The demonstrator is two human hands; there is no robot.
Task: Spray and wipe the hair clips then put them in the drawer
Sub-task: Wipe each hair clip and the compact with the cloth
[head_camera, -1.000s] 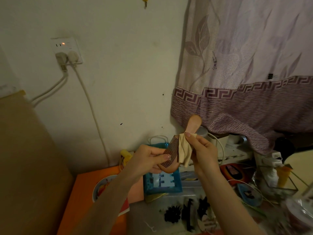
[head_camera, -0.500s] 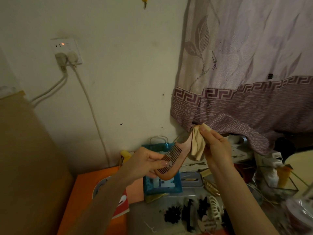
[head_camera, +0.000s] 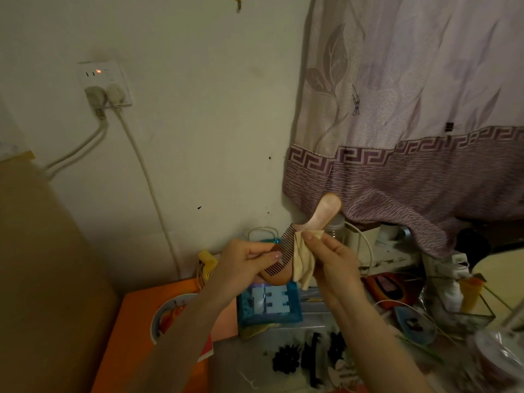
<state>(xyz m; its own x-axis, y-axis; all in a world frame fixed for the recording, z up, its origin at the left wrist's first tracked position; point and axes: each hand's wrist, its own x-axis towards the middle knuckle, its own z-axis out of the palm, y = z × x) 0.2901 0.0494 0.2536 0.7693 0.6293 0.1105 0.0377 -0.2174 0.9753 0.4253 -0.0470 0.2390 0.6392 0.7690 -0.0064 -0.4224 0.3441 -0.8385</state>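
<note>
My left hand (head_camera: 243, 265) grips the toothed end of a wooden comb (head_camera: 323, 212), which points up and to the right in front of me. My right hand (head_camera: 333, 259) pinches a small beige cloth (head_camera: 303, 259) against the comb's middle, just below the handle. Several black hair clips (head_camera: 307, 355) lie on the grey surface below my forearms. No drawer or spray bottle is plain to see.
A blue patterned box (head_camera: 268, 306) stands under my hands. An orange surface (head_camera: 127, 330) with a bowl (head_camera: 167, 313) lies at the left. Cluttered small items, cords and a glass container (head_camera: 465, 304) fill the right. A purple curtain (head_camera: 411, 137) hangs behind.
My right hand slid the cloth from the handle's tip back down toward the teeth, leaving the handle bare. My left hand kept its grip on the comb.
</note>
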